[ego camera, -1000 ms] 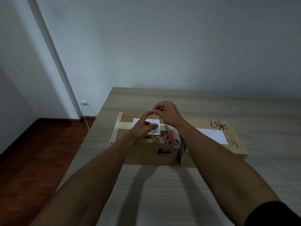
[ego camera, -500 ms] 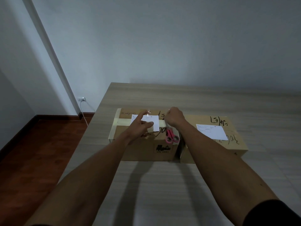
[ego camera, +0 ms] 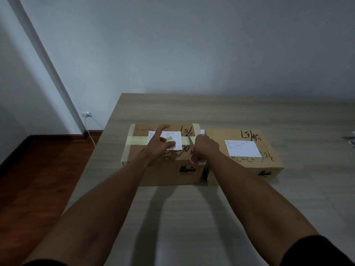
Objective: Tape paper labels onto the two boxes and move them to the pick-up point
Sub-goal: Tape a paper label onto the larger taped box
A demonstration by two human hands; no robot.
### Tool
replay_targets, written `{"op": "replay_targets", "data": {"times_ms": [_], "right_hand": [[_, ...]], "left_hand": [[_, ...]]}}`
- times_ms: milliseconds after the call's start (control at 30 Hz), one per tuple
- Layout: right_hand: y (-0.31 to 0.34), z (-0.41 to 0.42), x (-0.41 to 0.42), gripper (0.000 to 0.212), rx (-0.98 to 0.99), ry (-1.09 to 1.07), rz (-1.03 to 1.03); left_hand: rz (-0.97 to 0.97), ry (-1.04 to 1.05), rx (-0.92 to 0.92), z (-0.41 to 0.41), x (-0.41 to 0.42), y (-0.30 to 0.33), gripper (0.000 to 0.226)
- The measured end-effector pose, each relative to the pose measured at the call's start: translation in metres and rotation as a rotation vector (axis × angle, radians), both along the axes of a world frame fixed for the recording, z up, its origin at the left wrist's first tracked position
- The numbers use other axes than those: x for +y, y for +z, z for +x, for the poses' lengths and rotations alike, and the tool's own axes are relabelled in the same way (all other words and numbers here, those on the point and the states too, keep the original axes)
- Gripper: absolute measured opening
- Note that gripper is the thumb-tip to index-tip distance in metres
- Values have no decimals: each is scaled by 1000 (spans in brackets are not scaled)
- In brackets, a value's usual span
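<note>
A wooden counter carried two cardboard boxes side by side, just apart. The left box had pale tape across its top and down its left end; the right box bore black scrawl. Each box had a white label lying on its lid: the left label was partly under the left hand, the right label lay uncovered. The left hand rested on its label, forefinger stretched out straight and a small piece of tape at the thumb. The right hand was curled round red-handled scissors, their blades pointing away over the left box's right edge.
</note>
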State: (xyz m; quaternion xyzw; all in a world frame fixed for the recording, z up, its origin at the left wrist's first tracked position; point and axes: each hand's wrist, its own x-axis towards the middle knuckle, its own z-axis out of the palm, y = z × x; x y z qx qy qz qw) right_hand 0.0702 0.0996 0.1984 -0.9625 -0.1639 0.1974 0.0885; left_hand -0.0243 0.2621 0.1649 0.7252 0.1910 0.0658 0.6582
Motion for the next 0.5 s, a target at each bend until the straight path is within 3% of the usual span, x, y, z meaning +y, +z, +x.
{"op": "replay_targets", "data": {"times_ms": [267, 500], "right_hand": [[-1, -9, 7, 52, -73, -4, -1], [0, -7, 10, 38, -61, -22, 49]], "left_hand": [[120, -29, -51, -9, 10, -2, 66], [74, -44, -48, -13, 13, 0, 68]]}}
